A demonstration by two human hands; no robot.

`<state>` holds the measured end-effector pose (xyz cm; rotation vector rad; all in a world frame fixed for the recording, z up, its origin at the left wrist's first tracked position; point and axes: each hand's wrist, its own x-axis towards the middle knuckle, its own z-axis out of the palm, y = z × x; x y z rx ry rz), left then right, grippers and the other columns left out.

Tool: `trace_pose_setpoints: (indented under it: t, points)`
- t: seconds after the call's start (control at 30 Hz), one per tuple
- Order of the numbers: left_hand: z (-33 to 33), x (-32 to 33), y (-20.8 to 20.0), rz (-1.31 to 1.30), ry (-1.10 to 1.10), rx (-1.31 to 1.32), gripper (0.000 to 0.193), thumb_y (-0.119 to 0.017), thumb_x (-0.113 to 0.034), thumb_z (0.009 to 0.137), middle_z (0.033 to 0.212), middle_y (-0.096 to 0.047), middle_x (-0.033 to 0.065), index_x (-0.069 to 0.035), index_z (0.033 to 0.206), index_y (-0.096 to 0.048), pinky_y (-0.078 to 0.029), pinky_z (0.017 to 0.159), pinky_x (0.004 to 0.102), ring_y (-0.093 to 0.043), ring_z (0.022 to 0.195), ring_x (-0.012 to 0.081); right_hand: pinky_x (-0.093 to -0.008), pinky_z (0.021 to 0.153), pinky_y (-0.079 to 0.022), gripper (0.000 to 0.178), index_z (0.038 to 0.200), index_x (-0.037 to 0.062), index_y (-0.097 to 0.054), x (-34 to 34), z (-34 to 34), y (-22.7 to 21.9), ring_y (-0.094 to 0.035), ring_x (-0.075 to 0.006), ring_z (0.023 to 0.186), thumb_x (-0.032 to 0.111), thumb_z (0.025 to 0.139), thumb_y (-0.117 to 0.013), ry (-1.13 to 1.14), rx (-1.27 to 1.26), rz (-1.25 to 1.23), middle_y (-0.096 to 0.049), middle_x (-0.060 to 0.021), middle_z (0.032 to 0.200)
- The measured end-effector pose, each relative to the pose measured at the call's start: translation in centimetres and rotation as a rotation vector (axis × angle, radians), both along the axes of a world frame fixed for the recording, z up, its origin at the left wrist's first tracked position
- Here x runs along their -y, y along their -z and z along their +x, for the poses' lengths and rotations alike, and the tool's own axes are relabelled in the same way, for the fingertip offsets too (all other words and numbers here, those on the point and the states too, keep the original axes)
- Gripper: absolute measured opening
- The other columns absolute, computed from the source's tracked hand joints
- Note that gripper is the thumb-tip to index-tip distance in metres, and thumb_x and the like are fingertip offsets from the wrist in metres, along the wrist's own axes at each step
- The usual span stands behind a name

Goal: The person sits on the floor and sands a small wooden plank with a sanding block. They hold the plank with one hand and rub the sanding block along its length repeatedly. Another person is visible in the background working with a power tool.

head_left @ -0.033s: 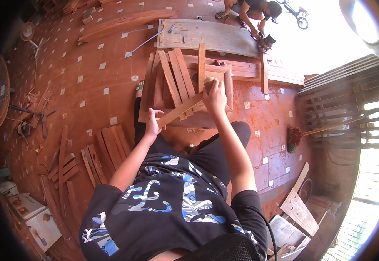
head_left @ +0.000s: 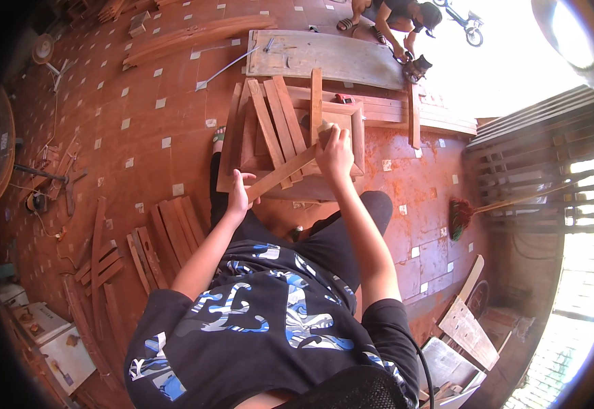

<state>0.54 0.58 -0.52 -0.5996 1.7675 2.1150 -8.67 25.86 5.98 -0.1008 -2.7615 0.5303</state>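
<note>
My left hand (head_left: pixel 239 194) is closed round the near end of a reddish-brown wooden slat (head_left: pixel 280 174), which slants up to the right. At the slat's far end is my right hand (head_left: pixel 336 151), fingers bent over a small pale piece (head_left: pixel 325 127) that they mostly hide; I cannot tell what it is. Beneath lies a framed wooden panel (head_left: pixel 358 140). Several loose slats (head_left: pixel 282 121) rest on it at the left, and another slat (head_left: pixel 316 95) points away beyond my right hand. A dark roundish thing shows partly beside that slat.
A grey board (head_left: pixel 324 58) lies beyond the panel, where another person (head_left: pixel 396 24) bends over a power tool (head_left: pixel 416 68). Wood strips (head_left: pixel 174 228) lie on the tiled floor at left. A broom (head_left: pixel 462 215) leans at right, and a white bin (head_left: pixel 450 365) stands lower right.
My right hand has shifted very slightly left and toward me along the slat. My left hand stays in place on the near end.
</note>
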Motion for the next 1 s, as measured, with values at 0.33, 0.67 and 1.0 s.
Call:
trace_pose_setpoints:
  t: [0.33,0.67,1.0]
  points:
    - [-0.5,0.6,0.4,0.048,-0.046,0.015,0.073,-0.018,-0.067,0.105,0.062,-0.063,0.0130,-0.006,0.115,-0.056,-0.037,0.044,0.0291,-0.056,0.047,0.0183,-0.0432,0.074,-0.058,0.066,0.138,0.0014,-0.048,9.4,11.1,-0.9,-0.064,-0.0363,0.103,0.034,0.086,-0.073,-0.486,0.092,-0.112,-0.055,-0.0190,0.117]
    - [-0.8,0.4,-0.1,-0.089,-0.033,-0.070,0.069,-0.021,-0.067,0.105,0.061,-0.063,0.0107,-0.009,0.118,-0.057,-0.024,0.037,0.0266,-0.044,0.040,0.0121,-0.0471,0.069,-0.060,0.053,0.127,0.0029,-0.047,-2.2,-1.5,-0.6,-0.066,-0.0386,0.098,0.029,0.088,-0.072,0.004,0.072,-0.059,-0.054,-0.0203,0.114]
    - [-0.4,1.1,-0.2,0.007,0.004,0.027,0.070,-0.019,-0.068,0.105,0.060,-0.061,0.0092,-0.011,0.115,-0.059,-0.031,0.043,0.0261,-0.049,0.048,0.0128,-0.0446,0.073,-0.058,0.063,0.135,0.0032,-0.046,9.9,9.4,-0.4,-0.064,-0.0375,0.103,0.030,0.085,-0.074,-0.387,0.159,-0.163,-0.054,-0.0196,0.112]
